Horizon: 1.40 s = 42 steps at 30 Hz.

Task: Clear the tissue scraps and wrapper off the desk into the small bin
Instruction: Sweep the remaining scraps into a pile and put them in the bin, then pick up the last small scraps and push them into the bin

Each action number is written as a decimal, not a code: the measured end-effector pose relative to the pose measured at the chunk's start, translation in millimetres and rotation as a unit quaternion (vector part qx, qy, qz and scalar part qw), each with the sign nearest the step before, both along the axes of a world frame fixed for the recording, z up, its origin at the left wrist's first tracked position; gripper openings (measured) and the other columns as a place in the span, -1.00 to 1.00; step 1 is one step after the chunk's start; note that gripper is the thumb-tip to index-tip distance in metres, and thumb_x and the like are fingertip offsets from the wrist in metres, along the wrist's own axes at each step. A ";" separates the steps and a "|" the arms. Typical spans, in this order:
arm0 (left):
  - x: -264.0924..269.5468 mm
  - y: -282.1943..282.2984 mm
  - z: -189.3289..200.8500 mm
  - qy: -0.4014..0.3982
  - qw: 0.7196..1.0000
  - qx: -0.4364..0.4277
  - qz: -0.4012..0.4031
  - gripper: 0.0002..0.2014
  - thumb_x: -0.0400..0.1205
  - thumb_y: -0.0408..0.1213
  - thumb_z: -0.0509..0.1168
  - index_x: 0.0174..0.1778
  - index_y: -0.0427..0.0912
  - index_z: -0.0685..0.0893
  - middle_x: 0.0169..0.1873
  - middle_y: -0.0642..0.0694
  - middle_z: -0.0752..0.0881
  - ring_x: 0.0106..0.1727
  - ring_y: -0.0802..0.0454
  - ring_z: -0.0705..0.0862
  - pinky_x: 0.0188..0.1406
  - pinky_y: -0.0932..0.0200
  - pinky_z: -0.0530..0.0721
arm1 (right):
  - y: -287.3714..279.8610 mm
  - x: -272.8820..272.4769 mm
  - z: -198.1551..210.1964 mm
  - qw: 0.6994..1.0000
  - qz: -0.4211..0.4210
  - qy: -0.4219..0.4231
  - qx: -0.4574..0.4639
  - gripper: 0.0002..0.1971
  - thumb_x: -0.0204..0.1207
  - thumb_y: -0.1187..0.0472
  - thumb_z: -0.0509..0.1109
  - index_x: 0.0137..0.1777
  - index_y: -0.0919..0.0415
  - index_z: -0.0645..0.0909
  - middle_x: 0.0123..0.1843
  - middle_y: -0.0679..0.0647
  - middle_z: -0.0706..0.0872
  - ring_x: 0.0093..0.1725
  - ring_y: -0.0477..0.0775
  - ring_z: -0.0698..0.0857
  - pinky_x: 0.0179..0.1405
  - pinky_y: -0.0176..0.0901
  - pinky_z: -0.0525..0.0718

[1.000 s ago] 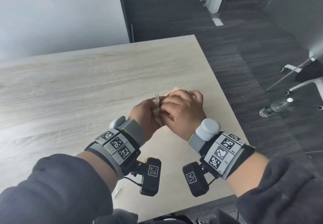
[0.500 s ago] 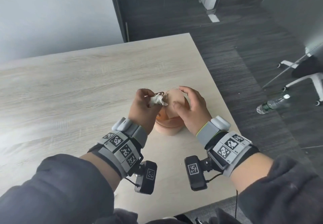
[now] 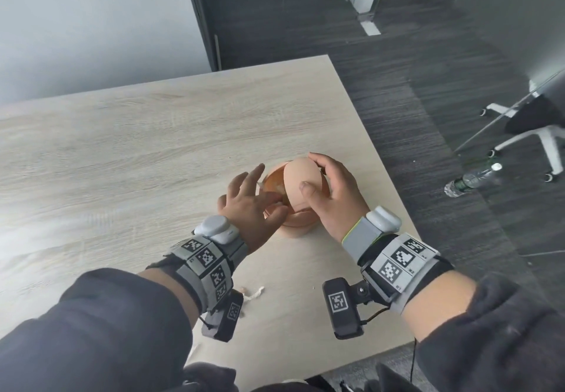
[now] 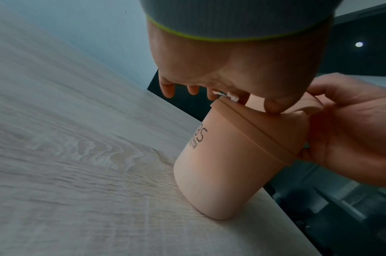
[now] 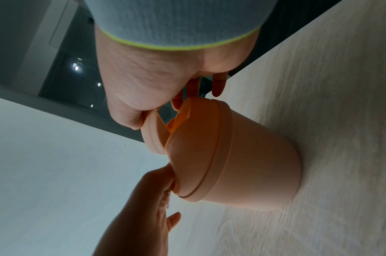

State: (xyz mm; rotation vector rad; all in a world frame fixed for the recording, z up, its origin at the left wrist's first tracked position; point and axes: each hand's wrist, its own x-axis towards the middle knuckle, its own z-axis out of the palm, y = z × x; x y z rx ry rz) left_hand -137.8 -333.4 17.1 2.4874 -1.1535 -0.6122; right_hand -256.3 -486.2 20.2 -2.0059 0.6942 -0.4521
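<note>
A small peach bin point(image 3: 298, 222) stands near the desk's right edge, also seen in the wrist views point(image 4: 231, 164) point(image 5: 248, 161). My right hand point(image 3: 318, 174) grips its swing lid point(image 3: 301, 177), thumb on the front and fingers over the top, and holds the lid tipped up. My left hand point(image 3: 275, 205) is at the opening with its outer fingers spread. Thumb and forefinger pinch a white tissue scrap point(image 4: 225, 95) at the rim. Another small tissue scrap point(image 3: 255, 292) lies on the desk by my left wrist.
The light wood desk point(image 3: 122, 162) ends just right of the bin. On the dark floor beyond lie a plastic water bottle point(image 3: 470, 179) and the white legs of an office chair point(image 3: 535, 135). A grey wall runs behind the desk.
My hands have parted from a joint hold on the tissue. The right one now tips the bin lid up, and the left has brought the scrap down to the opening.
</note>
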 end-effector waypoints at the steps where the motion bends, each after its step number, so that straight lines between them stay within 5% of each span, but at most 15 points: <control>1: 0.9 -0.3 0.2 -0.001 1.000 0.017 -0.012 -0.54 0.47 0.38 -0.02 0.19 0.50 0.63 0.75 0.22 -0.01 0.74 0.00 -0.12 0.57 -0.31 0.13 | 0.0 -0.1 0.0 1.000 0.001 0.002 -0.001 -0.44 0.44 -0.15 0.32 0.47 -0.13 0.43 0.47 -0.09 0.56 0.48 0.02 0.49 0.47 0.15 0.47; 4: 4.0 -3.2 4.2 -0.018 0.997 0.051 -0.054 -0.51 0.47 0.37 -0.04 0.21 0.45 0.63 0.76 0.20 -0.04 0.75 0.02 -0.16 0.58 -0.31 0.09 | 0.4 -0.7 0.6 1.000 0.000 0.005 -0.005 -0.44 0.44 -0.15 0.31 0.47 -0.13 0.43 0.47 -0.10 0.56 0.47 0.02 0.49 0.48 0.15 0.46; 7: 5.8 -1.4 8.1 0.008 0.999 -0.029 -0.044 -0.52 0.45 0.24 0.16 0.30 0.34 0.58 0.70 0.12 0.18 0.70 -0.08 0.09 0.52 -0.25 0.28 | 0.5 -1.6 2.1 1.000 -0.001 0.003 -0.009 -0.42 0.44 -0.16 0.30 0.48 -0.10 0.44 0.46 -0.09 0.56 0.47 0.01 0.49 0.49 0.12 0.46; 11: 14.4 12.2 -4.0 0.041 0.979 -0.198 -0.001 -0.47 0.42 -0.15 0.46 0.33 -0.03 0.55 0.34 0.05 0.45 0.30 -0.06 0.60 0.11 0.05 0.69 | -0.6 -3.1 0.5 1.000 0.001 -0.001 -0.014 -0.42 0.46 -0.16 0.30 0.49 -0.08 0.45 0.46 -0.06 0.57 0.48 0.02 0.50 0.50 0.14 0.46; 13: 20.0 18.3 -4.8 0.031 0.978 -0.203 0.027 -0.55 0.46 -0.29 0.48 0.27 -0.06 0.59 0.22 0.08 0.49 0.07 0.08 0.67 -0.11 0.34 0.61 | -0.5 -4.2 -0.2 1.000 0.000 0.001 -0.019 -0.43 0.46 -0.17 0.30 0.49 -0.08 0.44 0.46 -0.06 0.56 0.47 0.02 0.49 0.50 0.14 0.45; 15: 22.0 23.2 -5.3 -0.002 0.980 -0.198 0.004 -0.68 0.51 -0.32 0.45 0.19 -0.06 0.68 0.17 0.05 0.56 -0.05 0.09 0.67 -0.13 0.30 0.60 | -0.1 -5.1 0.0 1.000 -0.001 0.002 -0.025 -0.42 0.46 -0.18 0.29 0.49 -0.07 0.44 0.46 -0.06 0.56 0.46 0.02 0.49 0.50 0.11 0.45; 19: 19.8 26.6 -3.7 -0.106 0.980 -0.117 -0.124 -0.66 0.55 -0.26 0.27 0.23 0.00 0.75 0.26 0.01 0.64 0.12 -0.19 0.66 -0.02 -0.13 0.74 | 1.7 -5.7 1.0 1.000 -0.004 0.003 -0.025 -0.42 0.47 -0.18 0.29 0.49 -0.06 0.44 0.46 -0.06 0.55 0.48 0.02 0.48 0.50 0.12 0.45; 25: 18.1 5.5 26.0 -0.134 0.965 0.093 -0.206 -0.53 0.63 -0.15 0.16 0.48 0.24 0.51 0.58 0.25 0.40 0.45 -0.03 0.44 0.17 0.02 0.59 | 1.8 -6.6 2.4 0.999 0.009 0.009 -0.040 -0.40 0.45 -0.20 0.30 0.50 -0.08 0.42 0.47 -0.06 0.55 0.48 0.08 0.49 0.46 0.16 0.48; 30: 8.7 -18.6 23.5 -0.101 0.940 0.232 -0.230 -0.51 0.52 -0.13 0.13 0.39 0.27 0.55 0.37 0.34 0.57 0.15 -0.01 0.66 -0.10 -0.02 0.74 | 3.8 -7.1 6.7 0.998 0.024 0.020 -0.056 -0.38 0.44 -0.20 0.30 0.51 -0.06 0.43 0.46 -0.08 0.55 0.48 0.09 0.48 0.47 0.13 0.46; 35: -10.0 -36.2 36.6 -0.086 0.917 0.328 -0.210 -0.73 0.48 -0.16 0.18 0.04 0.01 0.69 -0.22 0.07 0.76 -0.30 0.03 0.71 -0.39 0.17 0.59 | 8.9 -10.0 15.1 0.996 0.033 0.048 -0.070 -0.34 0.42 -0.22 0.24 0.54 -0.07 0.41 0.50 -0.12 0.51 0.48 0.07 0.42 0.49 0.05 0.42; 39: -11.9 -43.4 44.4 -0.078 0.908 0.343 -0.227 -0.86 0.53 -0.10 0.17 -0.20 -0.04 0.59 -0.27 0.03 0.71 -0.34 0.04 0.65 -0.28 0.12 0.62 | 10.6 -11.9 17.3 0.996 0.024 0.064 -0.065 -0.36 0.44 -0.21 0.24 0.55 -0.11 0.39 0.52 -0.14 0.49 0.51 0.05 0.39 0.49 0.11 0.41; 42: -8.1 -38.7 42.0 -0.060 0.922 0.304 -0.231 -0.79 0.55 -0.11 0.17 -0.01 -0.02 0.66 -0.19 0.06 0.73 -0.26 0.03 0.69 -0.23 0.10 0.62 | 11.5 -14.8 20.5 0.995 0.014 0.063 -0.072 -0.36 0.40 -0.24 0.22 0.52 -0.15 0.40 0.50 -0.17 0.51 0.49 0.04 0.42 0.46 0.15 0.45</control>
